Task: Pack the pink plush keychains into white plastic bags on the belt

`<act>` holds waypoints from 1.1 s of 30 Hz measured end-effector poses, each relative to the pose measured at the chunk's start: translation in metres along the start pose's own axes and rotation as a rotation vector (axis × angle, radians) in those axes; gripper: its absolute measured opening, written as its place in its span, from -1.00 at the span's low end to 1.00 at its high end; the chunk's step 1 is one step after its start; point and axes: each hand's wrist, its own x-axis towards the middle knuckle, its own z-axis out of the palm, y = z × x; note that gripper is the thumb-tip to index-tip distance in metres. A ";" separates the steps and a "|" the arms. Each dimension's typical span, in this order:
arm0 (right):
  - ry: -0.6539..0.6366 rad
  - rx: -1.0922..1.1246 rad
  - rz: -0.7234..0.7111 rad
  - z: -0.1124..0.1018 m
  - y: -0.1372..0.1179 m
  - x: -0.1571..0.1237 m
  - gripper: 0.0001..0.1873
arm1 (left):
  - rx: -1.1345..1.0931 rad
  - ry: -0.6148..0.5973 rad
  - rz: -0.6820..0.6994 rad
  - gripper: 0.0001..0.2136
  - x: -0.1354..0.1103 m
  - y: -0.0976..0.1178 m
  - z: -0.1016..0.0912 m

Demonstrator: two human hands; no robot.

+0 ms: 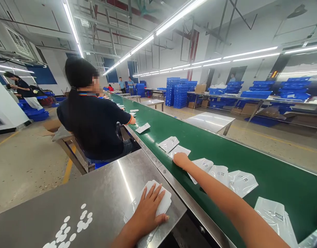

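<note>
My left hand (148,210) lies flat with spread fingers on a stack of white plastic pouches (165,201) at the front edge of a steel table (101,193). My right hand (181,159) reaches out over the green conveyor belt (225,151) and rests, fingers curled down, on a white pouch (179,150). Whether it grips the pouch I cannot make out. More pouches lie beside it: one farther up the belt (168,143) and several to the right (241,182). A clear pouch (275,215) lies near my forearm.
A seated person in a dark shirt (93,120) works at the belt just ahead on the left. Small white oval labels (70,227) dot the steel table. Blue crates (180,91) are stacked across the aisle, with steel tables (211,121) beside the belt.
</note>
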 end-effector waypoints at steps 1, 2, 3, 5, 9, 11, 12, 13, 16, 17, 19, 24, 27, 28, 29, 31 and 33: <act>0.000 0.007 -0.006 0.000 -0.003 -0.002 -0.66 | -0.002 0.009 0.002 -0.31 0.000 0.001 0.000; 0.007 0.016 -0.010 -0.002 -0.005 -0.004 -0.66 | -0.008 0.021 0.004 -0.32 0.000 0.002 0.000; 0.020 0.028 -0.013 -0.005 -0.007 -0.008 -0.66 | -0.018 0.038 0.007 -0.33 0.000 0.002 0.000; 0.067 0.063 -0.016 -0.014 -0.008 -0.018 -0.73 | -0.065 0.099 0.028 -0.37 -0.001 0.001 -0.002; 0.190 0.180 -0.050 -0.034 -0.014 -0.055 -0.72 | -0.335 0.365 -0.025 -0.41 -0.002 -0.006 -0.024; 0.227 0.395 -0.144 -0.041 -0.021 -0.077 -0.68 | -0.540 0.533 -0.140 -0.33 -0.002 -0.011 -0.040; 0.223 0.563 -0.214 -0.044 -0.026 -0.088 -0.68 | -0.657 0.593 -0.192 -0.29 -0.002 -0.012 -0.049; 0.201 0.745 -0.285 -0.045 -0.031 -0.097 -0.69 | -0.770 0.618 -0.242 -0.27 -0.003 -0.013 -0.056; 0.086 1.072 -0.395 -0.035 -0.046 -0.114 -0.72 | -0.960 0.551 -0.353 -0.38 -0.012 -0.016 -0.066; 0.054 1.075 -0.391 -0.028 -0.051 -0.115 -0.73 | -0.945 0.521 -0.376 -0.47 -0.017 -0.017 -0.066; 0.007 1.003 -0.363 -0.011 -0.060 -0.113 -0.77 | -0.822 0.497 -0.412 -0.64 -0.026 -0.021 -0.058; 0.053 0.511 -0.333 0.026 -0.078 -0.106 -0.85 | -0.487 0.562 -0.507 -0.66 -0.053 -0.024 -0.033; 0.152 0.269 -0.382 0.038 -0.084 -0.109 -0.81 | -0.339 0.674 -0.519 -0.57 -0.081 -0.018 -0.029; 0.186 0.227 -0.393 0.040 -0.084 -0.109 -0.79 | -0.297 0.696 -0.529 -0.57 -0.094 -0.018 -0.030; 0.221 0.198 -0.398 0.041 -0.084 -0.108 -0.75 | -0.252 0.718 -0.551 -0.57 -0.108 -0.020 -0.031; 0.302 0.166 -0.423 0.041 -0.082 -0.104 -0.64 | -0.126 0.769 -0.656 -0.57 -0.143 -0.029 -0.032; 0.371 0.160 -0.476 0.038 -0.080 -0.100 -0.56 | 0.044 0.818 -0.858 -0.54 -0.185 -0.041 -0.028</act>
